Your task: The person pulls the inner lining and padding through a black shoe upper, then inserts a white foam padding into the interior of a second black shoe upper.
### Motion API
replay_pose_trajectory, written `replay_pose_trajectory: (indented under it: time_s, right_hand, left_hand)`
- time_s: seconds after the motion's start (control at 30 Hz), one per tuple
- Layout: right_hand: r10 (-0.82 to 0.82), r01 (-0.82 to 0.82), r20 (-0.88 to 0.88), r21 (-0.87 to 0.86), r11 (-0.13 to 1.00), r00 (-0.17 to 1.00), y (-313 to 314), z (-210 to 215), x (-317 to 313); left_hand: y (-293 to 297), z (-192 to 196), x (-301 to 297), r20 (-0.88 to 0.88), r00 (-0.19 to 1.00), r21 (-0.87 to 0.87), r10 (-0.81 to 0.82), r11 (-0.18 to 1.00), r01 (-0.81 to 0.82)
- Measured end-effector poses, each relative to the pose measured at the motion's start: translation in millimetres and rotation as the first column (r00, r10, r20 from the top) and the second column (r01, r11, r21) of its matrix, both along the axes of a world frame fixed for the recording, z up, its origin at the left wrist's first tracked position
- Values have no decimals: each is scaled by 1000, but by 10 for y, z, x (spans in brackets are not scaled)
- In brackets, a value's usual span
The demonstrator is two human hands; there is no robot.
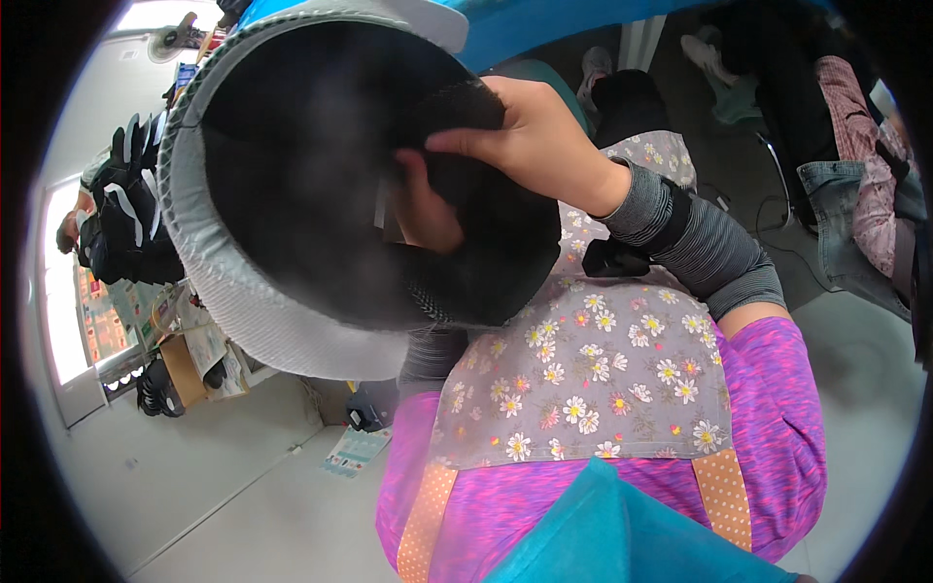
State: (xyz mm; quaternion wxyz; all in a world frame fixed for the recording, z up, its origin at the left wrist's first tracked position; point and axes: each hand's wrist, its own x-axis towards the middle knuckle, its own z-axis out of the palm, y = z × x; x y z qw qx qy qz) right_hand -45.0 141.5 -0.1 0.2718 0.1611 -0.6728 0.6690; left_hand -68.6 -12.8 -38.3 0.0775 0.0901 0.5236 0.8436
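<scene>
A large curved fabric piece (pixel 282 311), black inside with a light grey, stitched rim, is held up close and fills the upper left; its exact kind I cannot make out. My right hand (pixel 544 136) grips its black edge on the right, thumb in front and fingers partly hidden behind. My left hand (pixel 428 209) shows against the dark middle of the piece, its thumb near my right thumb. The rest of the left hand and its forearm are mostly covered by the piece. A hazy smear lies over the dark inside.
A pile of black and white pieces (pixel 131 209) and a cardboard box (pixel 183 367) stand at the left, with a person (pixel 68 231) beyond. At the right sits a co-worker in a pink sleeve (pixel 844 107) and jeans (pixel 841 219). A cable (pixel 802 255) lies on the floor.
</scene>
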Motion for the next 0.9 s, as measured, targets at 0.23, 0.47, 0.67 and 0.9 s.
replay_pose_trajectory:
  time_s: [0.23,0.47,0.67,0.9]
  right_hand:
    - [28,2,187,-157,988,982,77,-117,-92]
    - [-115,106,108,87,991,987,29,-193,10]
    - [217,-232,344,2,973,913,67,-28,143]
    - [269,-297,167,179,938,949,117,63,161]
  left_hand:
    - [25,-47,-122,105,989,100,106,988,-117]
    - [-65,98,-29,-52,955,-334,292,896,-292]
    - [-174,-131,-120,-283,904,6,321,943,-332]
    - [-49,394,50,-111,956,-201,273,935,-291]
